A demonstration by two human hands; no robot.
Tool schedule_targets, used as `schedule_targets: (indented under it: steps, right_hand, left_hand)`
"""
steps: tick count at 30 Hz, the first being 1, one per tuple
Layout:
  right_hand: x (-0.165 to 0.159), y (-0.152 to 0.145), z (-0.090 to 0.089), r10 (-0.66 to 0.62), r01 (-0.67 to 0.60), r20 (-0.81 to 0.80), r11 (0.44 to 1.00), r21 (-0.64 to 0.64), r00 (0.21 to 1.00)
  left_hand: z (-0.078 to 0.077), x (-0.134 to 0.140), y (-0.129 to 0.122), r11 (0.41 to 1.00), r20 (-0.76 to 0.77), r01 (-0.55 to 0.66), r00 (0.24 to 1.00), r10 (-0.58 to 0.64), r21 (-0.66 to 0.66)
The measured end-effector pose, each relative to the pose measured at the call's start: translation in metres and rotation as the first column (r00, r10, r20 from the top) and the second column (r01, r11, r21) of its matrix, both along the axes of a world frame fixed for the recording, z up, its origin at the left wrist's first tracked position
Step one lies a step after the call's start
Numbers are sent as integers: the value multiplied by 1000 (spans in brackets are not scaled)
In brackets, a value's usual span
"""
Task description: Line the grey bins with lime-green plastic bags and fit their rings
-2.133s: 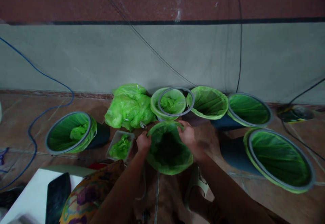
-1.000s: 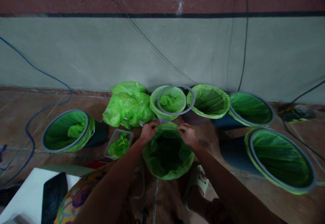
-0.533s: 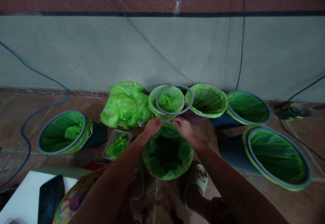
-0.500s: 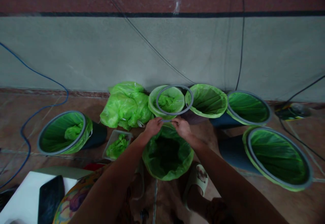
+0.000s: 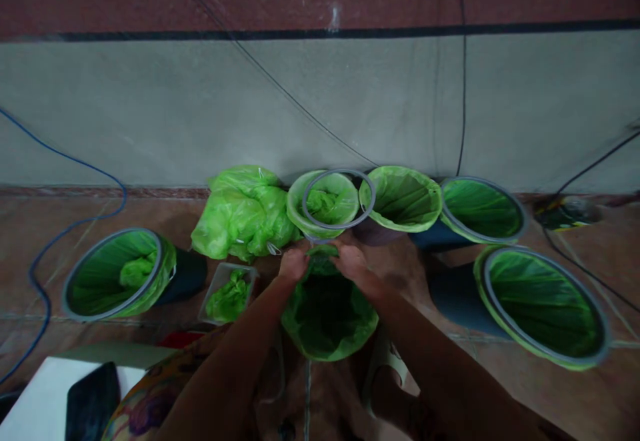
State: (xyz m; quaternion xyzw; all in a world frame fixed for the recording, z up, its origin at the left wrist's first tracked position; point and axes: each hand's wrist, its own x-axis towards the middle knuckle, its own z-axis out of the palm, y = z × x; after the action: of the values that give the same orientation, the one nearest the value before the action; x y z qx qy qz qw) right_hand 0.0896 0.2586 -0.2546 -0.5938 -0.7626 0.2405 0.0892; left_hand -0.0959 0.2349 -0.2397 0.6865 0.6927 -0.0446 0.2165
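Note:
Between my feet stands a bin lined with a green plastic bag (image 5: pixel 327 344), its dark inside open toward me. My left hand (image 5: pixel 294 264) is closed on the far edge of this bin liner, left of its middle. My right hand (image 5: pixel 351 262) grips the same far edge a little to the right. A short stretch of green film shows between the two hands. Just beyond them is another lined bin (image 5: pixel 295 204) with crumpled green plastic inside. A loose grey ring (image 5: pixel 371 211) lies across its top and touches the neighbouring lined bin (image 5: pixel 407 194).
Grey-rimmed lined bins lie tilted at left (image 5: pixel 70 294) and right (image 5: pixel 545 314), another (image 5: pixel 485 211) by the wall. Full green bags (image 5: pixel 245 214) sit beside a clear tub (image 5: pixel 210 308). A phone (image 5: pixel 93 401) rests on a white surface. Cables cross the wall and floor.
My hands have come down slightly onto the far edge of the liner. The pale strip stretched between my fingers no longer shows; green film is there instead. The view has shifted slightly.

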Motion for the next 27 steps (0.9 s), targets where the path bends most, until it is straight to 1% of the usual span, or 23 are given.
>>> schedule_targets:
  steps: [3,5,7,9,10,12,14,15,17,19,21,23,24,27]
  right_hand:
    - [11,-3,9,-55,59,-44,995,80,997]
    - [22,-5,12,-110,119,-90,987,106,990]
    - [29,-5,12,-142,154,-120,983,103,983]
    - [31,-4,11,-127,139,-135,987,86,983]
    - [31,-4,10,-104,115,-139,991,74,985]
    - [26,-5,9,-53,60,-142,997,43,988]
    - [19,-7,10,-21,21,-124,1000,5,992]
    - [16,-9,11,-18,16,-105,1000,-14,994]
    - [11,-11,12,-33,30,-51,998,-49,998]
    - [9,-14,12,-59,58,-13,996,-69,998]
    - [9,-18,10,-84,82,-26,996,-44,996]
    - [10,-21,6,-88,90,-96,996,15,992]
    - [11,-23,4,-83,89,-138,995,43,987]
    - [15,-28,-5,-74,98,-238,991,91,969]
  left_hand:
    - [1,-11,-24,976,-6,-213,977,213,33]
    - [4,-14,-46,935,-7,-355,935,356,19]
    - [9,-12,-69,875,-14,-483,876,483,-39]
    - [17,-5,-89,811,-28,-582,813,581,-61]
    - [21,-2,-96,787,-29,-615,788,615,-46]
    - [29,2,-100,769,7,-639,769,639,29]
    - [34,3,-91,783,88,-612,791,606,110]
    - [36,2,-81,802,139,-580,814,564,142]
    - [35,0,-56,854,221,-482,870,441,193]
    - [29,-1,-32,913,252,-361,917,310,192]
    - [21,-3,-15,963,257,-223,950,180,150]
    - [13,-5,-9,989,261,-105,962,74,104]
    - [9,-8,-9,994,265,-64,964,38,90]
    - [1,-18,-15,996,275,-5,961,-20,91]
